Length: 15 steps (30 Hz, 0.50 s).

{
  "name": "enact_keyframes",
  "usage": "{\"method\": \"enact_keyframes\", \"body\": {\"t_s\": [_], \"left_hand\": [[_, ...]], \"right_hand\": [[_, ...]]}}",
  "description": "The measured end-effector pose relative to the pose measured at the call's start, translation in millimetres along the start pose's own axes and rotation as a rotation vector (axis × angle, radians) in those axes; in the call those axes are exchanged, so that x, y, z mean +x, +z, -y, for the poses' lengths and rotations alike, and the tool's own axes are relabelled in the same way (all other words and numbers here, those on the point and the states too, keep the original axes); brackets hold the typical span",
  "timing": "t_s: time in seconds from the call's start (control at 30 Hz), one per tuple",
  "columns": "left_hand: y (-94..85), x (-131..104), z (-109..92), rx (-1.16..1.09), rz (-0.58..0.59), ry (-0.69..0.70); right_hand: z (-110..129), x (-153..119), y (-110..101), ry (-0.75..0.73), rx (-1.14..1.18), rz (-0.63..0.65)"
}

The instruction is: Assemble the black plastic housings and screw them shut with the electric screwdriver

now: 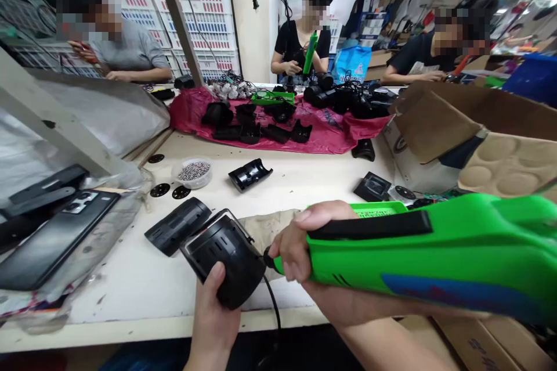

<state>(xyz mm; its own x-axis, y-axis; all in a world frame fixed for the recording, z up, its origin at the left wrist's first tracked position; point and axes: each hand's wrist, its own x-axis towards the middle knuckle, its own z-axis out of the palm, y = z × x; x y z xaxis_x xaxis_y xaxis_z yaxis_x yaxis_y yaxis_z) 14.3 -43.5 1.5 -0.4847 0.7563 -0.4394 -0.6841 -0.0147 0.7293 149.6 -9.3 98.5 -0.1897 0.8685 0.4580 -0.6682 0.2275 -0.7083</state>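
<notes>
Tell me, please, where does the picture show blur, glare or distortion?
Head view, right: the blue label on the green power tool looks smeared; head view, centre: glints shine on the loose black half-shell; head view, left: the phone looks stretched, perhaps by a wide lens.

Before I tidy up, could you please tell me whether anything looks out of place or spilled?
Small dark specks dot the pale tabletop, looking like litter, though too small to identify. Nothing else clearly stands out.

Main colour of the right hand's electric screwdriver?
Electric screwdriver: mainly bright green, seen in the head view.
</notes>
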Motion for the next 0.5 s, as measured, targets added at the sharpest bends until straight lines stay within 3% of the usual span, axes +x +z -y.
{"method": "enact_keyframes", "body": {"t_s": [0.2,0.5], "left_hand": [[-0.2,2,5,-0.006,-0.008,0.019],[2.2,0,9,-0.006,0.003,0.137]], "right_hand": [[-5,3,0,-0.114,-0.096,-0.046],[-27,5,5,-0.036,-0.027,-0.057]]}}
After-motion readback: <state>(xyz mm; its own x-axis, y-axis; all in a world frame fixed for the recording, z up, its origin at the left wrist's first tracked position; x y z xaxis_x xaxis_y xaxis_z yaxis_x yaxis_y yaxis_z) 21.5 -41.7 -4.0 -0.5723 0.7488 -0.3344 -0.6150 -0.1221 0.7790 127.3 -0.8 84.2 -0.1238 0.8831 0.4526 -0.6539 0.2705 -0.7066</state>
